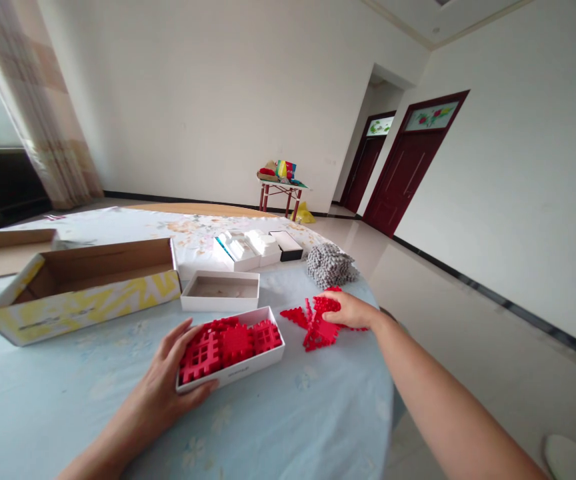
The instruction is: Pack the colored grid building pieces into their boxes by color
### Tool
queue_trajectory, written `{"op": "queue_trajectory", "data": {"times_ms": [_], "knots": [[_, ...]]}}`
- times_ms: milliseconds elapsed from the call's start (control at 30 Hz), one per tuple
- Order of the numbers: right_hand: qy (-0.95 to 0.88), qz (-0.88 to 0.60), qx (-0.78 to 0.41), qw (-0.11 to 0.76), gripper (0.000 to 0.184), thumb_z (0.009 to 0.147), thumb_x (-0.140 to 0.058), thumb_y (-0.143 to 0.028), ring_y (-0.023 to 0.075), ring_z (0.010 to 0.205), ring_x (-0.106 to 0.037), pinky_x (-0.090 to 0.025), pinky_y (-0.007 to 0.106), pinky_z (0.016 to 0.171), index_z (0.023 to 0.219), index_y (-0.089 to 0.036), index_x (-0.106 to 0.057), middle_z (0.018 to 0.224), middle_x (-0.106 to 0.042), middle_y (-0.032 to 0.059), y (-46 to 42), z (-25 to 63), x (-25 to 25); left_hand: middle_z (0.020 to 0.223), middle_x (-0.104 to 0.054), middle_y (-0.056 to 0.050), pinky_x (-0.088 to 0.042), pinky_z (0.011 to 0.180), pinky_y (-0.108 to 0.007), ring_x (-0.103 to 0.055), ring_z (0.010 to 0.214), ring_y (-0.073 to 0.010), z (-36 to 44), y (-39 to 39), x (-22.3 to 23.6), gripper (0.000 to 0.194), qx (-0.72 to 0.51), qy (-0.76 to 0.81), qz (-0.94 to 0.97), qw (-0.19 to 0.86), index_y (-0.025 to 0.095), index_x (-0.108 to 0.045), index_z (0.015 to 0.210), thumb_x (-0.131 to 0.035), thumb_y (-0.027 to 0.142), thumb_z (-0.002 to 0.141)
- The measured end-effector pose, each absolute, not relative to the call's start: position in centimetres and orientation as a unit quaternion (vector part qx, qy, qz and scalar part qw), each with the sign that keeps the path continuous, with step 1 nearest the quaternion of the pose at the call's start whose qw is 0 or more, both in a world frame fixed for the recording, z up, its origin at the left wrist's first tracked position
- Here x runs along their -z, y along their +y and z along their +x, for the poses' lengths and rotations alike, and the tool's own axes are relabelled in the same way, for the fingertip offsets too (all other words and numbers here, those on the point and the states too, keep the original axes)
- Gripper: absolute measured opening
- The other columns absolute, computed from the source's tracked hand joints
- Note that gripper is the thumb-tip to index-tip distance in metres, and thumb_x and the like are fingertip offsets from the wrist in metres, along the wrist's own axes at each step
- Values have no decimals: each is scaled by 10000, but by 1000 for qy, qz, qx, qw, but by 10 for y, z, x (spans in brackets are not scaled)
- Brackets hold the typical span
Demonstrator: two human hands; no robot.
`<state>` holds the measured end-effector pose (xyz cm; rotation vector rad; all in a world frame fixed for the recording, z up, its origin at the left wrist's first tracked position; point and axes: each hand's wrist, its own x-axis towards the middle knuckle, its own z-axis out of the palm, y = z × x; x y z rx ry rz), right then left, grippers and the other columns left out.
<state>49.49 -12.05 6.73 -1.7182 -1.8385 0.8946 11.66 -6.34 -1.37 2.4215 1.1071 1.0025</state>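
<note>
My left hand (175, 373) is wrapped round the left end of a white box (255, 365), thumb along its near side and fingers over the far side. Red plastic building pieces (237, 344) with notched edges fill the box, square ones with window grids among them. To the right, my right hand (348, 311) rests on a loose pile of red building pieces (321, 333), its fingers closed round some at the top. Part of that pile is hidden under the hand. Just behind it sits a heap of small grey pieces (329, 264).
An open white box lid (221, 305) lies behind the filled box. A large yellow-and-white carton (98, 307) stands at left. White boxes (245, 261) and a black-sided box (293, 253) are farther back. The round table's edge (391, 400) curves along the right.
</note>
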Motion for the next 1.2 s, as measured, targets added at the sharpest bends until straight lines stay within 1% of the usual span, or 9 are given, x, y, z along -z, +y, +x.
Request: {"op": "queue_trajectory", "data": {"times_ms": [200, 467, 567, 667, 800, 867, 967, 1033, 1200], "knots": [[-657, -616, -375, 220, 200, 698, -583, -251, 130, 675, -562, -452, 236, 624, 872, -155, -603, 774, -647, -5, -108, 481, -54, 1380, -263, -103, -428, 942, -420, -393, 1218, -303, 112, -60, 13, 696, -317, 370, 864, 127, 286, -267, 1322, -586, 430, 721], [-604, -650, -358, 290, 189, 707, -580, -290, 123, 627, -565, -458, 248, 616, 821, -141, -596, 731, -644, 5, -102, 491, -53, 1380, -250, -113, -429, 943, -417, -379, 1228, -302, 111, -61, 14, 697, -309, 368, 867, 129, 276, -252, 1329, -583, 415, 731], [-603, -649, -316, 341, 192, 703, -576, -294, 118, 590, -556, -454, 244, 595, 812, -136, -571, 693, -633, 3, -89, 487, -60, 1392, -236, -116, -421, 951, -419, -362, 1240, -306, 111, -61, 14, 694, -311, 370, 864, 138, 273, -253, 1331, -585, 400, 735], [-602, -666, -249, 363, 254, 675, -608, -282, 118, 584, -559, -449, 233, 581, 883, -153, -541, 697, -634, 0, -68, 476, -67, 1401, -228, -115, -418, 954, -415, -355, 1246, -303, 111, -62, 14, 698, -310, 372, 863, 147, 272, -252, 1335, -589, 395, 736], [-636, -684, -165, 317, 291, 687, -592, -270, 123, 645, -575, -437, 217, 591, 950, -157, -541, 793, -651, 25, -37, 460, -68, 1406, -230, -106, -431, 943, -403, -363, 1243, -300, 111, -62, 12, 714, -309, 370, 863, 153, 291, -245, 1342, -598, 395, 730], [-651, -687, -154, 286, 230, 670, -598, -260, 123, 640, -569, -424, 212, 582, 873, -155, -573, 769, -652, 18, -24, 454, -63, 1409, -218, -109, -426, 949, -404, -360, 1245, -299, 110, -63, 11, 710, -307, 372, 862, 159, 285, -246, 1341, -596, 394, 733], [-665, -688, -159, 242, 124, 612, -634, -249, 125, 576, -546, -399, 213, 546, 679, -155, -587, 624, -627, -9, -12, 450, -50, 1405, -223, -118, -416, 954, -425, -353, 1246, -310, 110, -63, 11, 713, -312, 366, 862, 162, 282, -248, 1340, -604, 379, 730], [-673, -689, -159, 218, 108, 604, -639, -249, 125, 559, -540, -389, 215, 542, 632, -158, -588, 588, -615, -16, -9, 449, -43, 1404, -226, -118, -414, 955, -432, -346, 1249, -318, 110, -64, 12, 719, -315, 366, 861, 163, 286, -248, 1341, -609, 368, 725], [-687, -688, -145, 182, 165, 616, -646, -257, 132, 634, -567, -391, 210, 584, 759, -179, -622, 700, -652, -14, -11, 448, -34, 1411, -207, -107, -417, 961, -409, -362, 1240, -306, 110, -63, 15, 737, -312, 373, 857, 172, 288, -243, 1336, -617, 393, 709]]}}
